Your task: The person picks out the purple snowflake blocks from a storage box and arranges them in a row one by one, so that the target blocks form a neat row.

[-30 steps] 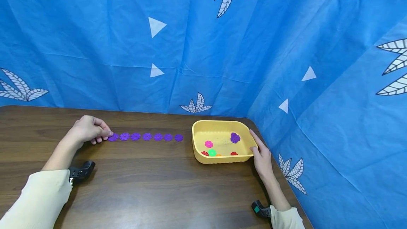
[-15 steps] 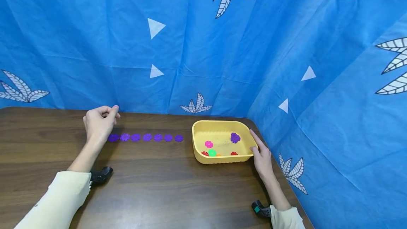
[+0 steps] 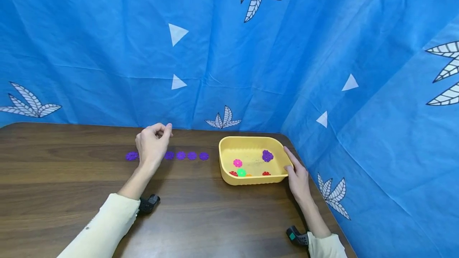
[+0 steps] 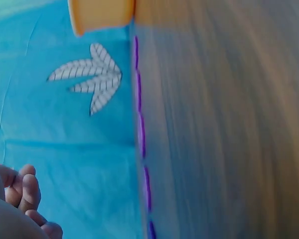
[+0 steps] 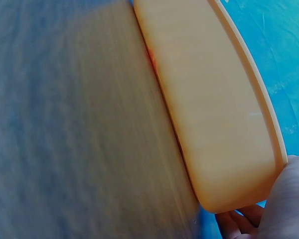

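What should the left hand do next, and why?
Likely move the left hand to the yellow tray for a purple piece: its curled fingers show nothing held, the visible row is all purple, and the right hand grips the tray.

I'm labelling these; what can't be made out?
Head view: the middle of the row of purple flower-shaped discs, hidden by the bare left hand.
Head view: orange piece, mostly behind the near wall of the yellow oblong plastic tray.
Left wrist view: tray, cut off by top edge.
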### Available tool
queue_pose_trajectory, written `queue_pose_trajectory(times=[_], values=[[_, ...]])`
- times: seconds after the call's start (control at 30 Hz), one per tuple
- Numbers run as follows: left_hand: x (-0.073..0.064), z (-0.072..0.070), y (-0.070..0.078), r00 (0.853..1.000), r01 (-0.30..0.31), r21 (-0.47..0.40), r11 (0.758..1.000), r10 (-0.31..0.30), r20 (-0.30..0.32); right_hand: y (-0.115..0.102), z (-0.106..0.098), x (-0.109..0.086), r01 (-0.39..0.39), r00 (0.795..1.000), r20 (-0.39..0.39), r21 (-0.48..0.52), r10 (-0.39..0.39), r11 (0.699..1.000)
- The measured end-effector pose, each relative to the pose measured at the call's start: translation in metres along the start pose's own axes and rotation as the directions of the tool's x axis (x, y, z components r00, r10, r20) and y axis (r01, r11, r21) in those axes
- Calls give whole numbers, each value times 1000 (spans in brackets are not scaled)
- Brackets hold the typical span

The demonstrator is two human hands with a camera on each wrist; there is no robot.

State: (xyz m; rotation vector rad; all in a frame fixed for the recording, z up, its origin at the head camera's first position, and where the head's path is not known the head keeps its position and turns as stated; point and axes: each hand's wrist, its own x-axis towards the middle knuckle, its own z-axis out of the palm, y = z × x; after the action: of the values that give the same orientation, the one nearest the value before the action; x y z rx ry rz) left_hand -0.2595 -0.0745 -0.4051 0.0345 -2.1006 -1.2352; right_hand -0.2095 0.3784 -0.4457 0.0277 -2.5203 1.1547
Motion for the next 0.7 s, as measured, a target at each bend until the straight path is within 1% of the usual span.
queue_pose_trajectory(times=[0.17, 0.23, 0.37, 0.47, 0.6, 0.7], values=[[-9, 25, 18, 995, -85, -47, 995, 87, 37, 0, -3, -1, 9, 1000, -7, 15, -9, 1000], [-13, 35, 26, 993, -102, -71, 992, 107, 58, 1, -3, -1, 4, 1000, -9, 8, -4, 1000], [-22, 58, 46, 990, -99, -117, 988, 110, 87, 2, -2, -2, -1, 1000, -11, -5, 1, 1000], [-30, 76, 64, 987, -105, -152, 983, 122, 106, 1, 0, -2, 11, 1000, -10, 2, -11, 1000], [-42, 99, 89, 982, -123, -190, 974, 148, 121, 2, 0, -2, 21, 1000, -6, 20, -21, 1000], [-50, 114, 105, 980, -123, -210, 970, 152, 126, 3, -2, -1, 24, 1000, 0, 16, -24, 1000]])
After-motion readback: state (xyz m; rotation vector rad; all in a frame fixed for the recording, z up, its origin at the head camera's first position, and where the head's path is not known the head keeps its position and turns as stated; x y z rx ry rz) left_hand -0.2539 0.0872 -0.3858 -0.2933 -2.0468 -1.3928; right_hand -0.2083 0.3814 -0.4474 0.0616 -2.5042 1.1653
